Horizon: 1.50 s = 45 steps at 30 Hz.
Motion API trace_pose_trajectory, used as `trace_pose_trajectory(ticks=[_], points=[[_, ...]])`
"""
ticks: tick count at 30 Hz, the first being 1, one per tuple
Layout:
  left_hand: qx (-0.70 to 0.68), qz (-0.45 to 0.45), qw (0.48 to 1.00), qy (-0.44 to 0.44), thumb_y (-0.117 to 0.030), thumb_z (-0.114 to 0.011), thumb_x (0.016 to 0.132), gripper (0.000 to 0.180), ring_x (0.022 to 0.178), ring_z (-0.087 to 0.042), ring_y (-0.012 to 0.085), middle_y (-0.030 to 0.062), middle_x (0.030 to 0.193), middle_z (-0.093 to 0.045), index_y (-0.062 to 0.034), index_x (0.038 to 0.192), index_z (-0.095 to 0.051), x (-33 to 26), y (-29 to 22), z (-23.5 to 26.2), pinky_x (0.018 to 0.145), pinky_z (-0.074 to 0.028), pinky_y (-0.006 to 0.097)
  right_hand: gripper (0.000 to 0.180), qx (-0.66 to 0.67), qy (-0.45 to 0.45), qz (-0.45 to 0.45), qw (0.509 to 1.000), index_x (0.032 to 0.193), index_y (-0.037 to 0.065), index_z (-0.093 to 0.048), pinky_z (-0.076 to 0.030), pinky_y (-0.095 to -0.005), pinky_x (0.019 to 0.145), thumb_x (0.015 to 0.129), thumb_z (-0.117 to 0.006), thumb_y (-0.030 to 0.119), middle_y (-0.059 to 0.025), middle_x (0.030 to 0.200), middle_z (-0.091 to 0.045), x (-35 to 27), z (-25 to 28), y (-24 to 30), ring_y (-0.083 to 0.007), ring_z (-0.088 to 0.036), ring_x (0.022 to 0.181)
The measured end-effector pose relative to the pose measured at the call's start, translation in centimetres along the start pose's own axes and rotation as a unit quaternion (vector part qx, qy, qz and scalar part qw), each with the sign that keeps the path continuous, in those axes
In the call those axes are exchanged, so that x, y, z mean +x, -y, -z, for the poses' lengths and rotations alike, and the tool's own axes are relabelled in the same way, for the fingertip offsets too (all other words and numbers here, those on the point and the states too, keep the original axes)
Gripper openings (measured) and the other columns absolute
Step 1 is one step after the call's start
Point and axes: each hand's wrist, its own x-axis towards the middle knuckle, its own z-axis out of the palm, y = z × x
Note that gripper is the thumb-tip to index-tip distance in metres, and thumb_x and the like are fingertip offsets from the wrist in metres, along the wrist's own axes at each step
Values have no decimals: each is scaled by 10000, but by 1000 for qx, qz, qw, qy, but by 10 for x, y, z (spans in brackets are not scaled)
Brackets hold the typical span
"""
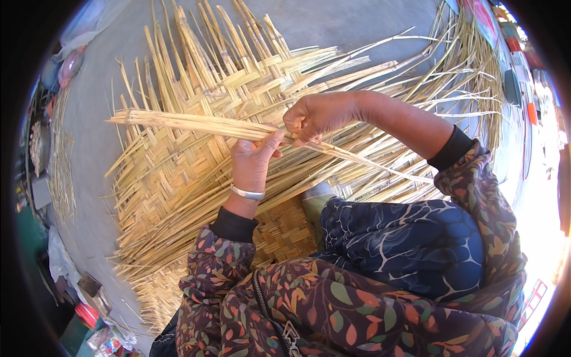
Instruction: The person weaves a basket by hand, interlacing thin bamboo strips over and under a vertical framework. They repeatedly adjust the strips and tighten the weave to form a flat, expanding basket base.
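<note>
My left hand [254, 160], with a silver bangle at the wrist, grips a bundle of flattened split reeds [190, 123] between thumb and fingers. The bundle's broad end points left, and thinner strips trail off to the lower right. Close beside it, my right hand [315, 119] is closed with its fingertips at the same reeds, near where they narrow. Below both hands spreads a woven reed mat [172, 172] in a slanting pattern, its unwoven ends standing out along the far side.
Loose reeds [238, 184] lie across the mat in front of me. A heap of thin stalks [476, 77] rests at the far right on the grey floor [351, 21]. Plastic bags and household items line the left edge. My knee in blue patterned cloth [410, 244] is at the lower right.
</note>
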Motion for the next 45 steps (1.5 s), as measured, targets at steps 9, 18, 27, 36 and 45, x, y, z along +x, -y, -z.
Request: trace_pose_trajectory(ticks=[9,18,27,36,45], points=[[55,-55,993,-92,-128,-701,814,188,519,-525,70,31,709,-610,18,892,-614,0,9,-6,437,-426,202,289,-143,-97,44,984,708,25,-475,-499,-328,519,793,-671,220,-95,639,-533,10,-17,-14,-183,-573,608],[115,-86,980,-139,-139,-697,818,191,501,-492,56,25,688,-598,19,877,-607,5,-1,3,435,-413,191,316,-150,-89,-24,984,899,26,-603,-415,-380,598,846,-616,337,-130,685,-582,9,-26,-12,-228,-529,623],[159,-98,971,-146,-143,-676,834,161,525,-506,54,35,710,-621,5,849,-616,3,-9,7,454,-412,184,328,-65,-95,-48,992,987,47,-644,-441,-356,646,846,-629,343,-116,736,-625,8,-31,-40,-190,-547,664],[122,-139,970,-159,-150,-672,839,181,486,-509,60,46,686,-621,21,845,-614,13,-24,28,432,-417,188,326,-129,-92,-70,985,974,64,-661,-477,-379,630,828,-646,355,-127,817,-644,8,-22,-47,-235,-596,703],[100,-144,960,-220,-142,-666,841,170,498,-518,73,56,697,-618,15,859,-602,21,-38,51,442,-417,189,308,-164,-119,-72,977,878,45,-646,-474,-373,649,837,-626,350,-135,752,-625,4,-15,-66,-251,-602,704]])
